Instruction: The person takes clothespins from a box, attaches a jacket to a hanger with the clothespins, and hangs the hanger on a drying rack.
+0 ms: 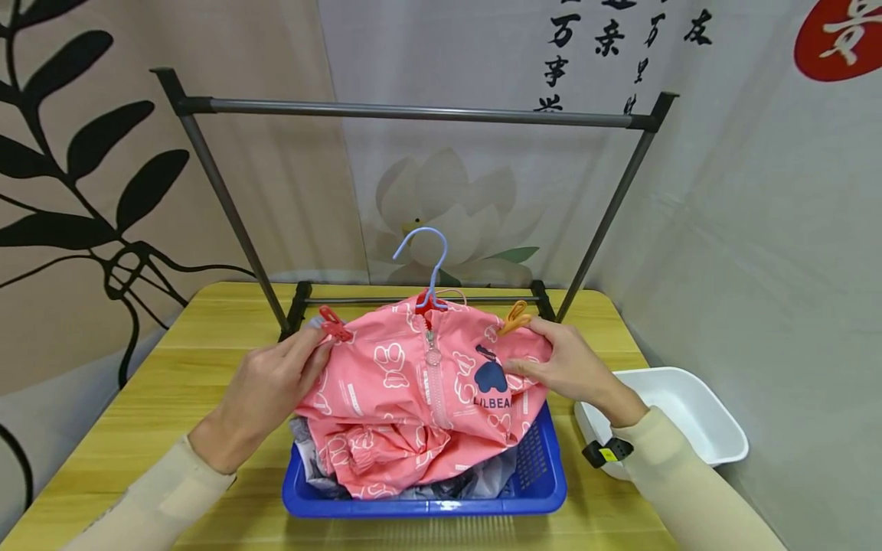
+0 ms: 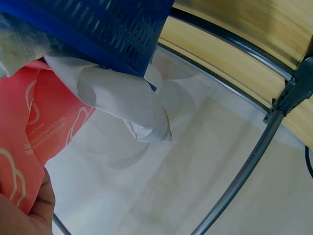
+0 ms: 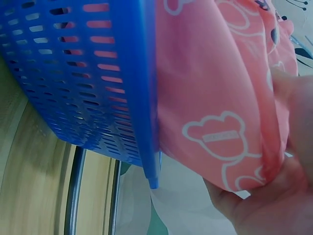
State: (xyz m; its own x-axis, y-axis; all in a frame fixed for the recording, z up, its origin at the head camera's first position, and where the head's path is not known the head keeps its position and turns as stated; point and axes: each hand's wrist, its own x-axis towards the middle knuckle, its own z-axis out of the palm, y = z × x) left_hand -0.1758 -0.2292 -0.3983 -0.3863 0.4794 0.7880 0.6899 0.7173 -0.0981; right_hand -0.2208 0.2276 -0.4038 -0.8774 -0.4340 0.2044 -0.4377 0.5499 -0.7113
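The left hand (image 1: 269, 386) pinches one shoulder of a pink printed zip-front jacket (image 1: 396, 383), a red clip (image 1: 334, 324) at its fingertips. Between the two hands the jacket spreads upright over a blue slatted plastic basket (image 1: 427, 508) of clothes, with a periwinkle hanger (image 1: 441, 264) in its neck and a dark metal garment rack (image 1: 413, 111) beyond the hands. The right hand (image 1: 568, 367) grips the other shoulder between thumb and fingers, a yellow-orange clip (image 1: 515, 317) just inward of it and a white plastic tub (image 1: 682, 405) outward, near its wrist.
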